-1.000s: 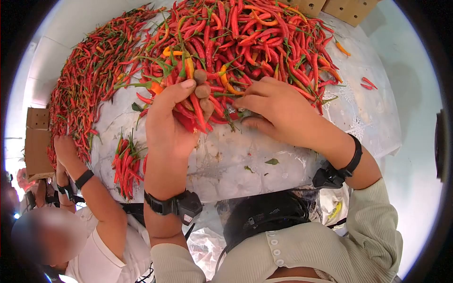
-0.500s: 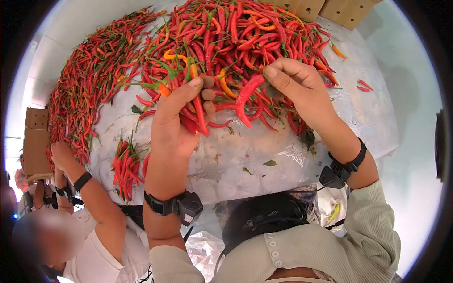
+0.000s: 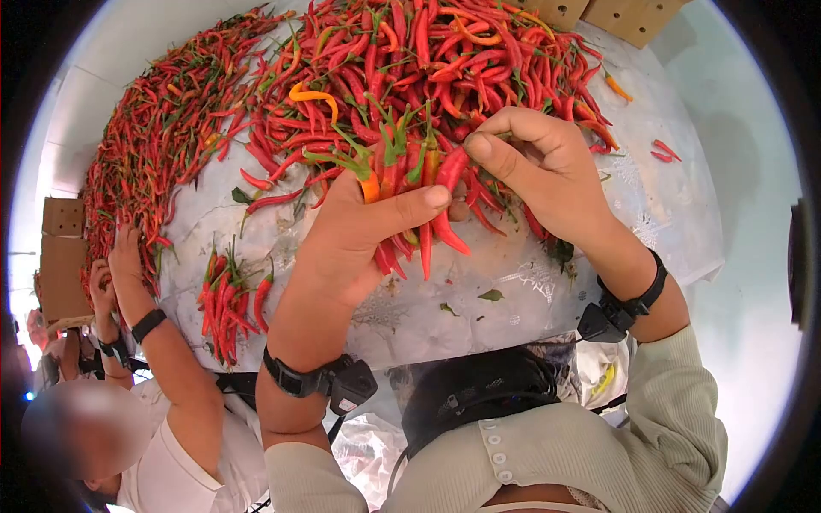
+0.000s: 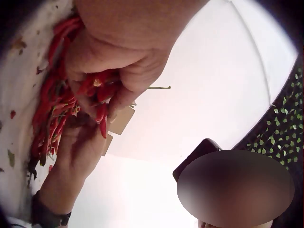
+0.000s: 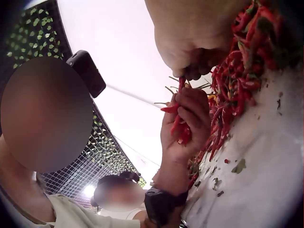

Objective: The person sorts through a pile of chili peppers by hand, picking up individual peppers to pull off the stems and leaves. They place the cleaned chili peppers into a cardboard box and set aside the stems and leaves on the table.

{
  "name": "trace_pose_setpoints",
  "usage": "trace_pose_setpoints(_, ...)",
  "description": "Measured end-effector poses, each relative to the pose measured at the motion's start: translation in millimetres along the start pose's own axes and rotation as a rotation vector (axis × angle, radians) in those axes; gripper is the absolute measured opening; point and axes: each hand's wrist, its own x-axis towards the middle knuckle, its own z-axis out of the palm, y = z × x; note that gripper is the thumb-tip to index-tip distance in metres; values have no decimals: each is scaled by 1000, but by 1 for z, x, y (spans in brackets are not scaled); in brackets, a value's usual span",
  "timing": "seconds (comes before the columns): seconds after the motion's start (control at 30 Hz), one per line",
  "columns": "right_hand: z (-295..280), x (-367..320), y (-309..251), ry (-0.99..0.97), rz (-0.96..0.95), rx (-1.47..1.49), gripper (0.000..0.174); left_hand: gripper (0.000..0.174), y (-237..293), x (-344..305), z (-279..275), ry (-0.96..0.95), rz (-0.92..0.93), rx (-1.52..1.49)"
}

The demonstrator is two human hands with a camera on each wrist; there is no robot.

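My left hand (image 3: 346, 239) grips a bunch of red chili peppers (image 3: 389, 175), thumb laid across the front. Their green stems point up and the red tips hang below the thumb. One pepper at the bunch's left side is orange. With thumb and fingertips, my right hand (image 3: 552, 171) pinches a single red chili pepper (image 3: 454, 168) by its stem end, right against the bunch. From the right wrist view, the bunch (image 5: 178, 121) shows inside the curled left fingers. Behind both hands rises a large heap of red chili peppers (image 3: 428, 68), with a few orange ones mixed in.
A small group of chili peppers (image 3: 224, 303) lies on the white table cover (image 3: 445, 333) to the left. Another heap (image 3: 162, 128) spreads farther left, where another person's hand (image 3: 126, 256) works. Cardboard boxes (image 3: 620, 17) stand at the back and left (image 3: 64, 274).
The right hand has drawn a red chili pepper from the heap and brought it to the bunch. My left hand has turned and shifted right, its thumb now across the peppers.
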Motion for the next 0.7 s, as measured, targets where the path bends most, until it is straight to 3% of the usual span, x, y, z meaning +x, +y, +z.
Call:
trace_pose_setpoints(0.2, 6, 3, 12, 25, -111, 100, 25, 32, 4, -1, -4, -30, 18, -109)
trace_pose_setpoints(0.3, 3, 3, 10, 18, -67, 19, 25, 31, 1, 0, -5, 10, 91, -88)
trace_pose_setpoints(0.5, 7, 0, 7, -73, -53, 206, 25, 30, 1, 1, -6, -42, 48, -69)
trace_pose_setpoints(0.6, 6, -1, 9, -172, 25, 221, 24, 42, -2, 1, -6, -64, -5, 64)
trace_pose_setpoints(0.7, 4, -2, 4, -149, 136, 313, 23, 39, -7, 3, -6, -53, 41, 67)
